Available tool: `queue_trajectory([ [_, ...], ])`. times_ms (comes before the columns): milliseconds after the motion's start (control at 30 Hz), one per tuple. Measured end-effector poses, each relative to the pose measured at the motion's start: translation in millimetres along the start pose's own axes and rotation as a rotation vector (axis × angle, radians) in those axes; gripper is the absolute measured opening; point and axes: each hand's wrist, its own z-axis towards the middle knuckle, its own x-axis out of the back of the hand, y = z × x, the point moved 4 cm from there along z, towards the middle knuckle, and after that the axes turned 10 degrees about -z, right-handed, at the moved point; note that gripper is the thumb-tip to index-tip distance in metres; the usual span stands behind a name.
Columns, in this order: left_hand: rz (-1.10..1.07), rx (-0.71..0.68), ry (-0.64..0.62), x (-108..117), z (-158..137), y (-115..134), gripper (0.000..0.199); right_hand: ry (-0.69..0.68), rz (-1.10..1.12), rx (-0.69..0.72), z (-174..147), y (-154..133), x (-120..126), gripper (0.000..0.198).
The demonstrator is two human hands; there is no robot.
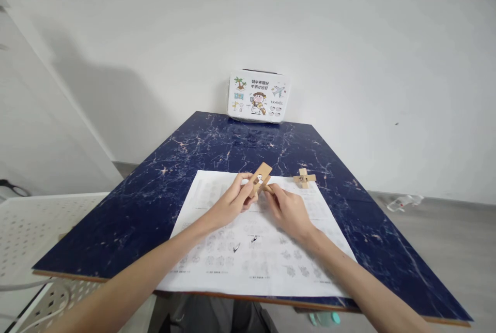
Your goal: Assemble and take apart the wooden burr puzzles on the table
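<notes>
Above the white printed sheet (217, 281), my left hand (236, 196) is closed around a flat wooden puzzle piece (264, 169) with a dark and white mark on its face. The piece tilts up to the right. My right hand (285, 205) pinches a second, smaller wooden piece (267, 187) against or just beside the first; whether the two interlock is hidden by the fingers. At the sheet's upper right corner lies a cross-shaped assembly of wooden pieces (304, 178), apart from both hands.
Two small dark-and-white scraps (236, 247) lie on the sheet. A white case with cartoon prints (258, 96) stands at the far end of the blue marbled table (155, 209), by the wall. A white perforated surface (27, 224) is at the left, and a clear plastic item (405, 202) lies on the floor at right.
</notes>
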Motion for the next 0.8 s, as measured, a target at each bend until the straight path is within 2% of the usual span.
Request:
queue_trajectory([
  [233,-0.072,0.023,-0.013,-0.3,1.8,-2.5,0.033,-0.017,-0.075,0.029,0.1,-4.0,-0.9,0.022],
  [533,-0.108,0.036,-0.019,-3.2,0.9,0.3,0.035,-0.011,-0.063,0.065,0.5,-7.1,1.2,0.022],
  [800,-0.133,0.057,0.044,-3.5,2.3,-3.5,0.034,0.012,-0.14,0.066,0.4,-8.9,0.4,0.02],
])
